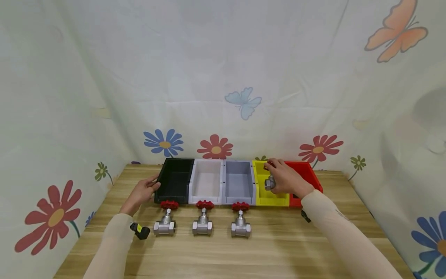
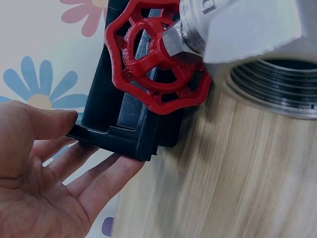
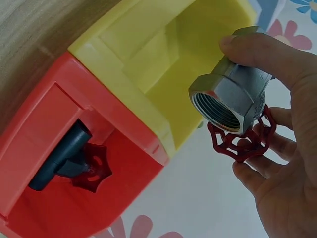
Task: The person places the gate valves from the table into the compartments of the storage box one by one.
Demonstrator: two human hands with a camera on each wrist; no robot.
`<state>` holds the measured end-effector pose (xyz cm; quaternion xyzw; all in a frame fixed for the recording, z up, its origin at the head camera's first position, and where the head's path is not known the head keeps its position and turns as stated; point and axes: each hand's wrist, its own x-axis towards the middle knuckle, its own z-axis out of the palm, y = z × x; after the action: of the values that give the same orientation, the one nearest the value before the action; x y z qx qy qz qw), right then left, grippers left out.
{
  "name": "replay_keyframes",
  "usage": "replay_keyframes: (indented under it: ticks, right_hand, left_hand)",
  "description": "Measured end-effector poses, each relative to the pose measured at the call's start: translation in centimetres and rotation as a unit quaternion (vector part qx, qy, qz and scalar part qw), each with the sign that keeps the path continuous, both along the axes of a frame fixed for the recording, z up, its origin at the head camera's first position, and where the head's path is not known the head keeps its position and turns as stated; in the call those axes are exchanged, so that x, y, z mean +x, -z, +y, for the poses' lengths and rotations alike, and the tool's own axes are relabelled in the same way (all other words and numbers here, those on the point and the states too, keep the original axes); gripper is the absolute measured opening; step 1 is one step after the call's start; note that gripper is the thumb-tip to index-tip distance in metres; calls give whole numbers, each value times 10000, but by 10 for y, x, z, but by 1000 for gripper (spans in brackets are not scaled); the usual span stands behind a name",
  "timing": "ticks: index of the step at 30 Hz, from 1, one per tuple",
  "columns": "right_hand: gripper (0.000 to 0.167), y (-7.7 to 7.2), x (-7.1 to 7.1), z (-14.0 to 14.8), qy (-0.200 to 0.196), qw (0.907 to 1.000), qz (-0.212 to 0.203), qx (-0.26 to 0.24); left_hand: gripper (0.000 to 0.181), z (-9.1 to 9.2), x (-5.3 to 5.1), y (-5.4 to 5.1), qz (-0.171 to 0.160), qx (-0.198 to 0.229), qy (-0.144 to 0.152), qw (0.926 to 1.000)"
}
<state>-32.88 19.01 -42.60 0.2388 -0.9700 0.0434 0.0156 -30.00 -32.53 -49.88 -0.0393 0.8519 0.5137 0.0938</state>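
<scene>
My right grip [image 1: 287,179] curls round a valve [image 3: 225,91] over the yellow bin [image 1: 262,198]; my left grip [image 1: 142,193] pinches the black bin [image 1: 174,179]; the red bin's [image 3: 49,126] dark valve [image 3: 70,167] looks done; three valves [image 1: 202,226] on the worktop [image 1: 209,257] seem left.

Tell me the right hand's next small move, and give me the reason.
Probably lower the held valve into the yellow bin. The right hand grips it above that bin, whose visible floor is bare, while the neighbouring red bin already contains another valve.
</scene>
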Motion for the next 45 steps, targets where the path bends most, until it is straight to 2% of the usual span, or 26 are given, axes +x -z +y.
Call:
replay_keyframes:
  ticks: [5, 12, 22, 38, 45]
  right_hand:
    - [96, 8, -9, -2, 105, 9997, -205, -65]
    - [103, 22, -18, -5, 345, 9979, -545, -96]
    - [103, 39, -23, -10, 505, 9966, -642, -95]
    - [93, 56, -33, -11, 266, 9979, -568, 132]
    - [91, 60, -34, -11, 174, 9982, -580, 27]
  left_hand:
    - [58, -1, 0, -1, 42, -5, 0, 10000]
    - [58, 1, 1, -3, 27, 17, 34, 10000]
    - [58, 3, 2, -6, 41, -27, 41, 10000]
    - [59, 0, 0, -1, -25, 67, 76, 9999]
    - [59, 1, 0, -1, -69, -3, 24, 10000]
